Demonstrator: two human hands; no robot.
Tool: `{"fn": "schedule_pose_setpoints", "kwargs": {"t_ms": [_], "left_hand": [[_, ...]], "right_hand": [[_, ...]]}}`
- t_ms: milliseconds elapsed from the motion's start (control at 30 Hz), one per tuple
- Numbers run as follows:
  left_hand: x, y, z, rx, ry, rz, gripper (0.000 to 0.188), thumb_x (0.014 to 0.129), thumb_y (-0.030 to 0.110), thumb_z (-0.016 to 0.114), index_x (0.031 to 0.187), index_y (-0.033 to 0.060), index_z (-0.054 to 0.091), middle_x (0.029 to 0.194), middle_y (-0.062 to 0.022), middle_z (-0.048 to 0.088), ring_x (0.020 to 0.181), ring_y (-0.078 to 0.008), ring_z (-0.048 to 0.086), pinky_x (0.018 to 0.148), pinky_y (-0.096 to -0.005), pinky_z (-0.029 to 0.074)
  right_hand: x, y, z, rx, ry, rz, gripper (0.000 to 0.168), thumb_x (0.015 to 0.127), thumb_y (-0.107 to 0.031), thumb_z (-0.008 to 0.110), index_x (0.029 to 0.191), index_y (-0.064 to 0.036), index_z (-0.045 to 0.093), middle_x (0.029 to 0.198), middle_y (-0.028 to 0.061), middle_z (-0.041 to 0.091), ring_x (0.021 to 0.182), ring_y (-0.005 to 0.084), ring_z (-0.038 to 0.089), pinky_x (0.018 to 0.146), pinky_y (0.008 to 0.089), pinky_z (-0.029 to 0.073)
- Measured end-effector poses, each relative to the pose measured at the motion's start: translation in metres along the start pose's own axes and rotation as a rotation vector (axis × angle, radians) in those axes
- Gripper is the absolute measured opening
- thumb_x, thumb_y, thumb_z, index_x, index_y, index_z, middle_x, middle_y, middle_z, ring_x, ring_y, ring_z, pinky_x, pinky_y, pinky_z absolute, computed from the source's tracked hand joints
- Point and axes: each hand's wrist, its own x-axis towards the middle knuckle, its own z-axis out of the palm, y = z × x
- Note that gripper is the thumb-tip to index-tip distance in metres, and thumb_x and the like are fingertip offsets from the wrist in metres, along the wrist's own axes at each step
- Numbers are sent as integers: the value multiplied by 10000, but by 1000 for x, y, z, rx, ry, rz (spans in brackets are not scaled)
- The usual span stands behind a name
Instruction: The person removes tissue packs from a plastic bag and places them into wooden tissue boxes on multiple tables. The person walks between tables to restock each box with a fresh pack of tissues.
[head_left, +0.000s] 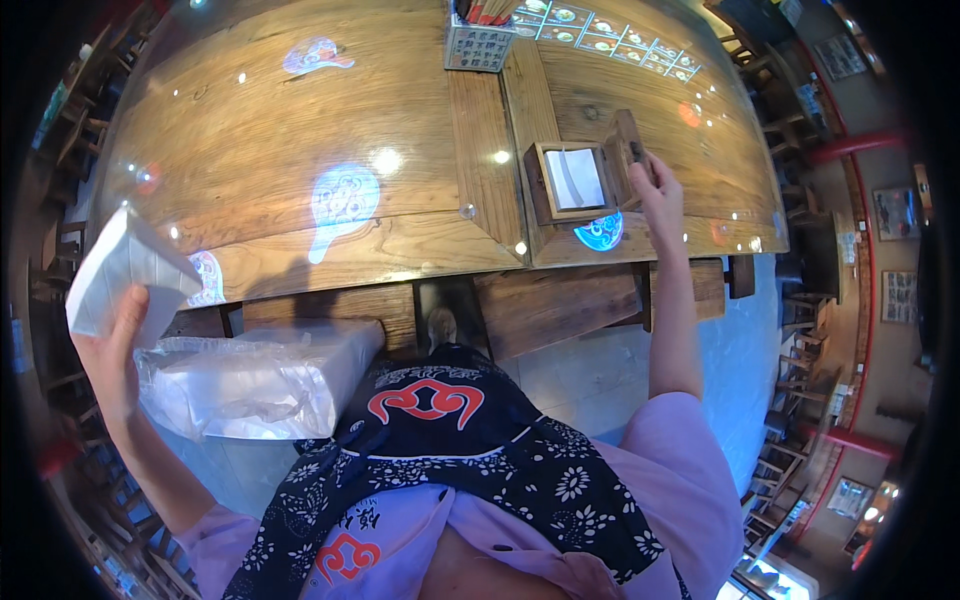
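Observation:
A thick stack of white paper napkins (129, 262) is gripped in my left hand (124, 315), raised at the left over the table's near edge. On the right, my right hand (661, 191) holds the raised wooden lid (624, 157) of a small wooden napkin box (534, 180). The box stands on the wooden table near its front edge, and white napkins (574, 178) lie inside it. Below my left hand, a large clear plastic bag (240, 382) with white paper packs in it rests at bench height.
A holder with chopsticks (480, 46) and writing on its side stands at the far middle of the table (420, 135). Wooden benches (559, 307) stand along the near edge. Patterned light shapes show on the tabletop. Chairs and other tables stand at both sides.

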Motion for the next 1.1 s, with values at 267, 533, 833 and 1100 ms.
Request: {"fn": "schedule_pose_setpoints", "kwargs": {"t_ms": [267, 533, 833, 1100], "left_hand": [[44, 75, 97, -296, -414, -87, 426, 837, 232, 742, 1139, -33, 599, 969, -71, 650, 866, -143, 630, 784, -275, 504], [50, 108, 266, -664, -1103, -343, 400, 888, 190, 643, 1222, -7, 548, 1123, -116, 634, 1050, -194, 623, 925, -358, 514], [52, 127, 405, -1052, -1265, -446, 391, 935, 156, 535, 1276, -24, 470, 1217, -155, 580, 1190, -223, 553, 993, -386, 469], [30, 86, 484, 203, -655, 1411, 419, 806, 113, 583, 1212, 14, 561, 1197, -192, 575, 1225, -333, 495, 1131, -464, 307]], "right_hand": [[6, 6, -34, -493, 437, -160, 462, 886, -315, 666, 1212, 9, 620, 1037, 160, 663, 924, 211, 630, 826, 311, 493], [-30, -90, 26, 129, -222, -83, 535, 869, -405, 692, 1191, 12, 597, 1114, 101, 631, 1013, 176, 585, 870, 316, 461], [-22, -66, 24, 786, -180, 331, 391, 917, -194, 676, 1220, 9, 536, 1114, 97, 647, 984, 186, 649, 815, 350, 554], [11, -35, -10, 868, -90, 476, 373, 941, -163, 626, 1249, 5, 503, 1172, 111, 615, 1038, 232, 632, 879, 387, 538]]}}
